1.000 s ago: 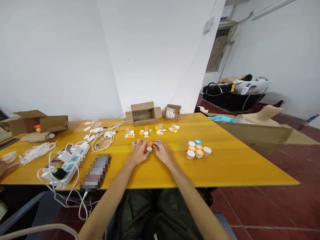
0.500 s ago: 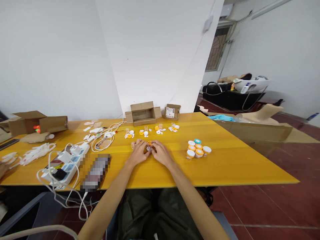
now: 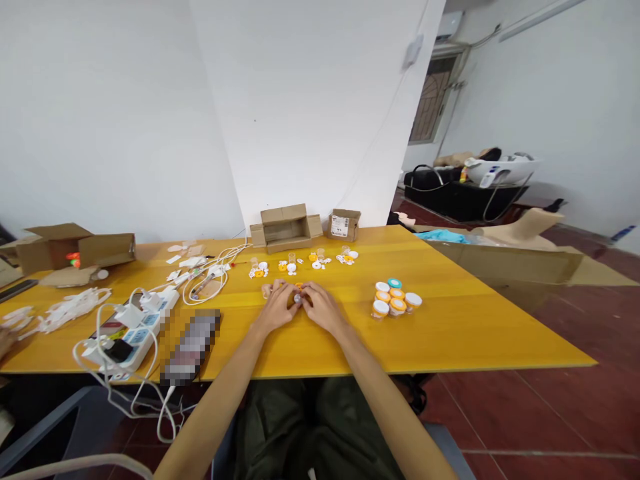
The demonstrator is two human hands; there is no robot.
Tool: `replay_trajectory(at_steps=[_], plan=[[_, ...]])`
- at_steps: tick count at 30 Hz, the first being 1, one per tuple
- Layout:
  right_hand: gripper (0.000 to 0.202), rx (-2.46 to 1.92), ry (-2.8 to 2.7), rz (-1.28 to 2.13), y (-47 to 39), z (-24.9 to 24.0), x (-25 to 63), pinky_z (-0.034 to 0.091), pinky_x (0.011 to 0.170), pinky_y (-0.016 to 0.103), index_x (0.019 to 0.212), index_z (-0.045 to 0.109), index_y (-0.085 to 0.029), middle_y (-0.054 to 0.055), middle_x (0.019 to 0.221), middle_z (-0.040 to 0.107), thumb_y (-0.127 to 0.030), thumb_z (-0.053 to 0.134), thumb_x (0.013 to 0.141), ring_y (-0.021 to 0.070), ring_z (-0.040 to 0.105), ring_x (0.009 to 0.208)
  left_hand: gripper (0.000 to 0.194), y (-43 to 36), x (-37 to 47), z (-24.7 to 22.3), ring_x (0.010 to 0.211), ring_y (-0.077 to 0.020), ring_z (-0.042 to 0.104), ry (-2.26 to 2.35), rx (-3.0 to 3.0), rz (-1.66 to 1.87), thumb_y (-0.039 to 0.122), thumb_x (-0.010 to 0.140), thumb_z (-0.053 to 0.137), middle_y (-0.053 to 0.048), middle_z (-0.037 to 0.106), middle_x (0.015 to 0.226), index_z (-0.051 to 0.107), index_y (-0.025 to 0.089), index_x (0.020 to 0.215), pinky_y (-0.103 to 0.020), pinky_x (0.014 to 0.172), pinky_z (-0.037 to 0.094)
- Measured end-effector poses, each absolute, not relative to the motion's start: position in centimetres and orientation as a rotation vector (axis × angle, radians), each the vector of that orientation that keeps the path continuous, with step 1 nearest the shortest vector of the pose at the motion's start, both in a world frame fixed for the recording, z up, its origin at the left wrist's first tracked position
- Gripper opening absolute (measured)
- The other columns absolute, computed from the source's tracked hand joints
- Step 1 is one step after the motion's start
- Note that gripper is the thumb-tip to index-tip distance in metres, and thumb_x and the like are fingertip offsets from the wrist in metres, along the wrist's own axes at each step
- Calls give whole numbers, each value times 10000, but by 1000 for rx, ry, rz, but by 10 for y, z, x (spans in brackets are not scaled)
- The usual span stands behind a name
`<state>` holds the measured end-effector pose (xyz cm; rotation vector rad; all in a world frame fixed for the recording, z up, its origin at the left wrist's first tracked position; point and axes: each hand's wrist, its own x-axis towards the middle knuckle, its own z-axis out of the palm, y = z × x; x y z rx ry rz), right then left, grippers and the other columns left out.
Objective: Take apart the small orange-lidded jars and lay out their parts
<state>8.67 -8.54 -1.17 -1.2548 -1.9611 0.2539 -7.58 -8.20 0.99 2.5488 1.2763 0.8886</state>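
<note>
Over the middle of the table's front part, my left hand (image 3: 279, 307) and my right hand (image 3: 323, 308) come together with bent fingers. Between the thumbs and fingertips they pinch a small pale, shiny piece (image 3: 297, 298), too small to name exactly. An orange ring-like part (image 3: 299, 285) shows just beyond the fingertips; whether it touches them I cannot tell. Beside my left fingers lies a clear cup-like piece (image 3: 266, 291), partly hidden. Farther back, small groups of orange discs (image 3: 259, 273), white discs (image 3: 292, 267), little white bits and clear cups (image 3: 321, 254) form a row.
Several lidded small jars (image 3: 397, 305) cluster on the right. Cardboard boxes (image 3: 287, 230) stand along the wall. On the left are a power strip (image 3: 145, 337) with plugs and cables, a blurred phone (image 3: 193, 347) and white strips (image 3: 75, 307). Another person's hand (image 3: 6, 341) shows at the left edge.
Both hands stay in the same place, with the small piece between the fingertips turned or shifted slightly. The camera view has moved a little.
</note>
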Motion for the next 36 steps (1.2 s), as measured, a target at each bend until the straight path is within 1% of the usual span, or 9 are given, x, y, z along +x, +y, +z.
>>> replay_trajectory(at_steps=[5,10,16,23,28,36], plan=[[247,-1254,-1964,258,-84,-13,88,499,915,318,937,687,-230,59,1037,668,-77,532,823,198,629,993,163,-82,-76,11,1040,-252,552,1284,2541,869,182,842,594,-41,678,986,619,243,991,-395,906,424],[239,-1252,-1964,249,-84,-14,88,498,892,309,919,667,-232,53,1015,663,-68,526,815,196,622,978,153,-82,-76,11,1034,-250,552,1258,2531,867,184,853,583,-45,679,1001,626,245,986,-404,925,422],[216,-1259,-1958,237,-84,-14,89,495,872,312,890,649,-234,52,1008,658,-72,531,809,199,615,964,214,-82,-76,10,1063,-258,545,1250,2508,862,175,851,556,-50,683,1017,638,250,1034,-419,946,424],[235,-1264,-1950,194,-85,-14,88,498,876,312,932,666,-239,55,1026,667,-80,539,815,201,622,968,206,-82,-76,12,1064,-261,545,1266,2519,851,190,856,562,-51,689,1021,639,249,1038,-422,943,425],[212,-1274,-1947,185,-84,-16,88,502,880,319,910,678,-238,55,1026,665,-93,553,819,205,630,962,140,-82,-76,11,1043,-256,546,1268,2531,859,196,863,566,-48,690,989,649,247,964,-409,926,426],[177,-1287,-1953,198,-83,-15,89,497,852,312,858,653,-240,46,971,659,-101,548,825,200,620,925,130,-82,-75,14,1040,-257,544,1262,2552,845,208,873,559,-51,692,958,677,249,913,-431,961,404]])
